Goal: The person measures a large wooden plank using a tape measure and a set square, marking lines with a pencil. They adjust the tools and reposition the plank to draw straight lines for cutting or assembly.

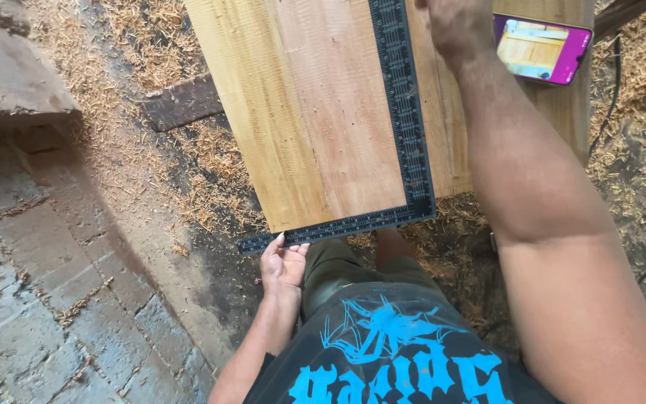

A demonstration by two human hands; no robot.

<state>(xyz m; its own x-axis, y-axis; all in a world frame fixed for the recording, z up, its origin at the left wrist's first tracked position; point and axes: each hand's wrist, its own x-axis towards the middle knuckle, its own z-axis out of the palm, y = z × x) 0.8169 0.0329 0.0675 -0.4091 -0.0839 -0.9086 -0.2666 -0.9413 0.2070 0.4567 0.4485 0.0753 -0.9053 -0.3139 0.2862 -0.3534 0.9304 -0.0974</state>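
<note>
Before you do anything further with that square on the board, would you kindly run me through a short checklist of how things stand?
1. Short arm of the black framing square lies along the near end of the wooden board: ok.
2. Long arm runs up the board's face, lying flat: ok.
3. Left hand steadies the short arm's outer tip with its fingertips: ok.
4. Right hand rests at the top by the long arm; whether it holds a marking tool: cannot tell.
5. Phone lies on the board's far right corner, apart from the square: ok.
6. Black cable lies in the sawdust right of the board, off it: ok.
</note>
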